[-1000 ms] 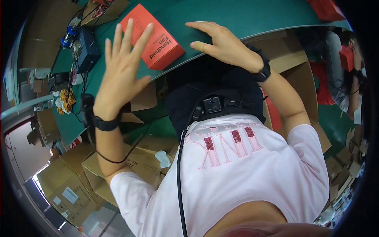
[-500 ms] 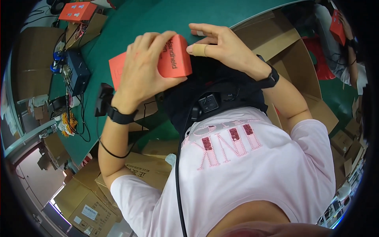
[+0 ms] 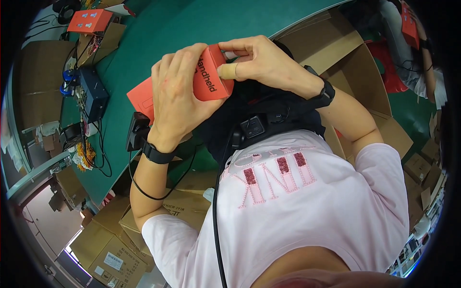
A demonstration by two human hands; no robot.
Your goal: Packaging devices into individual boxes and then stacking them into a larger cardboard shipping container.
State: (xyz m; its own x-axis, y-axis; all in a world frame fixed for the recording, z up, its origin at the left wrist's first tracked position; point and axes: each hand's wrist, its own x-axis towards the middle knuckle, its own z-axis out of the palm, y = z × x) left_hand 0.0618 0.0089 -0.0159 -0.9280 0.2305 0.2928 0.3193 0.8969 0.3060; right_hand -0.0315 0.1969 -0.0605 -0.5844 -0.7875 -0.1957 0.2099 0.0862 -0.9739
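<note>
Orange-red card, that is what both hands have hold of: a small rectangular box [image 3: 211, 77] with white lettering on one face, held up in front of the chest, above the near edge of the green surface [image 3: 158, 33]. In the head view the left hand [image 3: 180, 98] wraps over the box from the outer side, fingers curled down its face, a black band on the wrist. The right hand [image 3: 269, 67] pinches the top corner between thumb and forefinger; one finger wears a pale bandage, and a black watch sits on that wrist.

The surface runs off diagonally to the upper left, and its middle stretch lies bare, leaving room there. Along its left edge things crowd: a dark blue device [image 3: 93, 91] with cables trailing off it, and a bundle of orange wires [image 3: 84, 156] hanging over the rim. At the far corner a second orange-red box [image 3: 89, 20] lies flat on an open brown carton.

Below the surface's edge, brown cardboard cartons [image 3: 115, 249] stack close by the left elbow, one bearing a white label. More open cartons [image 3: 355, 62] stand to the right.
</note>
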